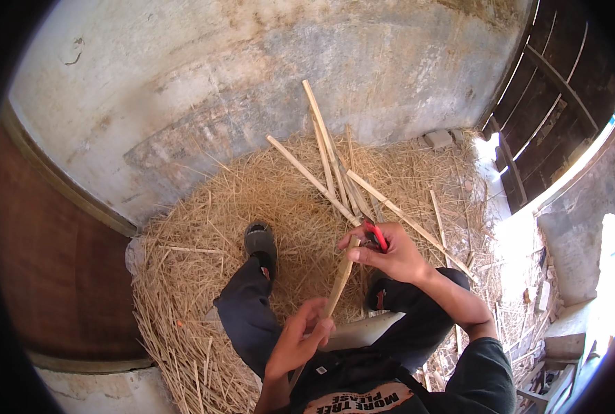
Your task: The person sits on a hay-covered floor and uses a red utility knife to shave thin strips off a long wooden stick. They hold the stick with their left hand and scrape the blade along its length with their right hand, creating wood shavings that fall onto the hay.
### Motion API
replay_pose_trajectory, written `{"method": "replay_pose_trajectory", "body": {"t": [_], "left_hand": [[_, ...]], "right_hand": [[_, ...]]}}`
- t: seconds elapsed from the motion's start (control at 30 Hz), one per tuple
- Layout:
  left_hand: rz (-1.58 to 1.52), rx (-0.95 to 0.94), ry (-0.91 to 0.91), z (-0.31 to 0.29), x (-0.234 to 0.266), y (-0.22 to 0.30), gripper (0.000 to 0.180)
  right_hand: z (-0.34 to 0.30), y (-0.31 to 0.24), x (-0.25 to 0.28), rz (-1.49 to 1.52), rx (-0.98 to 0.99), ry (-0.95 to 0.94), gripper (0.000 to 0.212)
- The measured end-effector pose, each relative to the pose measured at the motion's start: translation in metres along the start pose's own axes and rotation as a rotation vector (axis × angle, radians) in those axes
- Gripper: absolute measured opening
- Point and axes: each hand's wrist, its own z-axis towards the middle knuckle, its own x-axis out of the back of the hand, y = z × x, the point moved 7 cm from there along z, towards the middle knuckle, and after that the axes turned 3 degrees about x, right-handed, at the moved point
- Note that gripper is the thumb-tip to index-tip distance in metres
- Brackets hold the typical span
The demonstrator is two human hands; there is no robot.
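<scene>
My left hand (pixel 299 339) is closed around the lower part of a pale split bamboo stick (pixel 340 281), which slants up and away from my lap. At the stick's upper end is my right hand (pixel 402 258), its thumb near or against the wood. Closed in that same right hand is a small tool with a red handle (pixel 378 237); its working end is hidden by my fingers and too small to make out. Just beyond my right hand lie several more pale sticks (pixel 306 170), some leaning against the wall.
Straw and thin shavings (pixel 197 276) cover the ground around my feet. A stained wall (pixel 252 90) rises ahead. A brown wooden panel (pixel 59 262) stands at the left, and a dark plank door (pixel 549 90) at the far right. Below me is a pale low seat (pixel 362 330).
</scene>
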Motion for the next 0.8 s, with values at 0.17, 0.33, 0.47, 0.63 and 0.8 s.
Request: {"method": "replay_pose_trajectory", "body": {"t": [0.17,0.33,0.47,0.63,0.8], "left_hand": [[0.122,-0.084,0.128,-0.015,0.01,0.002,0.038],[0.229,-0.18,0.294,-0.018,0.013,0.019,0.038],[0.23,-0.215,0.321,-0.02,0.012,0.029,0.039],[0.264,-0.25,0.338,-0.019,0.007,0.038,0.039],[0.338,-0.305,0.403,-0.021,0.004,0.043,0.038]], "right_hand": [[-0.007,-0.026,0.015,-0.068,0.185,0.155,0.033],[-0.02,-0.046,0.017,-0.534,0.56,0.173,0.032],[-0.027,-0.059,-0.004,-0.738,0.682,0.116,0.034],[-0.03,-0.062,-0.007,-0.764,0.69,0.142,0.036],[-0.032,-0.065,-0.008,-0.802,0.683,0.164,0.038]]}}
